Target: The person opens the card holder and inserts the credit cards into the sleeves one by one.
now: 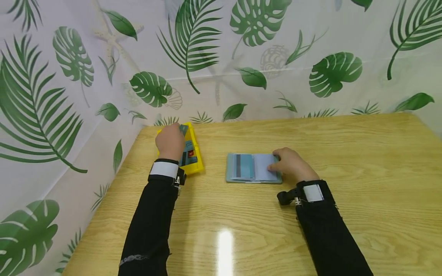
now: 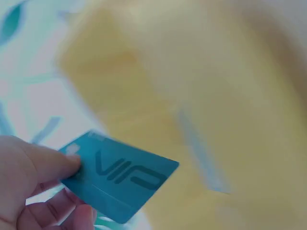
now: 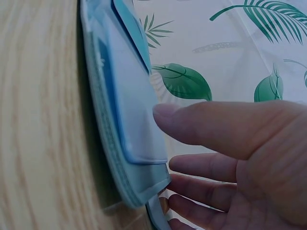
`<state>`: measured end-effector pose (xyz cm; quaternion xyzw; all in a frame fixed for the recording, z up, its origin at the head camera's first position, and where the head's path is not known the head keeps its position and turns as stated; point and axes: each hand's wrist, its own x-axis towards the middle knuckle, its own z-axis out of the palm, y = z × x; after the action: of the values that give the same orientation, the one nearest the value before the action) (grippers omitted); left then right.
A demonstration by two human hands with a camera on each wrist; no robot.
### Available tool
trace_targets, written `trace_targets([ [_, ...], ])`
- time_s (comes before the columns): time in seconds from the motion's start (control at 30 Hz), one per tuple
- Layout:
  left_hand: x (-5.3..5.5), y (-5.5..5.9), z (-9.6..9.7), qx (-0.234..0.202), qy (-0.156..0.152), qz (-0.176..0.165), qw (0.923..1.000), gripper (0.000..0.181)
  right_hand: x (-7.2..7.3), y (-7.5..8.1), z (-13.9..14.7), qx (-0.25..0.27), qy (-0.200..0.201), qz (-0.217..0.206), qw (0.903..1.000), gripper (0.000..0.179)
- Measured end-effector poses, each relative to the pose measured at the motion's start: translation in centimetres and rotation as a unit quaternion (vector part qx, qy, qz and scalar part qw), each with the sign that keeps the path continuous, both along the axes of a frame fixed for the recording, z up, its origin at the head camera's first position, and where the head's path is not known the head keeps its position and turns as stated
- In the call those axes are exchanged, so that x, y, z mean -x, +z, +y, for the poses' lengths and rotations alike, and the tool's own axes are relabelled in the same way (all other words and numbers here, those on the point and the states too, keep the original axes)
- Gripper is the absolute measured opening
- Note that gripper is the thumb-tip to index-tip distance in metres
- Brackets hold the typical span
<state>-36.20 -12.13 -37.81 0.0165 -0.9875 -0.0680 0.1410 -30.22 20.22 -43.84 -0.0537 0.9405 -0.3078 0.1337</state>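
Thumb and fingers of my left hand (image 1: pixel 170 142) pinch a teal card (image 2: pixel 122 175) with dark "VIP" lettering. In the head view that hand is over a yellow tray (image 1: pixel 193 168), where other cards (image 1: pixel 189 151) lie. To the right, a pale blue-green card holder (image 1: pixel 229 168) lies spread open on the table. Its left sleeve shows a blue card (image 1: pixel 246 166) with a dark stripe. My right hand (image 1: pixel 293 163) holds the holder's right edge, thumb over the pale sleeve (image 3: pixel 134 103) and fingers at the outer side.
A light wooden table (image 1: pixel 255 222) carries everything, with a bright glare patch near its front. Behind and to the left hangs a white cloth (image 1: pixel 214 96) printed with green leaves; the tray stands close to the table's back left corner.
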Motion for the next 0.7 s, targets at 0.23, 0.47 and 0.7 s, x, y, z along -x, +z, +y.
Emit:
trace_targets([
  [0.23,-3.5,3.2,4.9,-0.182,-0.152,0.068,0.9692,0.012,-0.1,-0.5,0.4,-0.007,0.017,0.008,0.9998,0.074],
  [0.47,-3.9,0.2,9.3,-0.355,-0.198,-0.129,0.9048,0.026,-0.3,-0.8,0.3,-0.033,0.030,0.004,0.9990,0.086],
  [0.7,-3.2,-3.6,11.2,-0.398,-0.169,-0.231,0.8719,0.042,-0.4,-0.7,0.2,-0.048,0.029,0.004,0.9984,0.087],
])
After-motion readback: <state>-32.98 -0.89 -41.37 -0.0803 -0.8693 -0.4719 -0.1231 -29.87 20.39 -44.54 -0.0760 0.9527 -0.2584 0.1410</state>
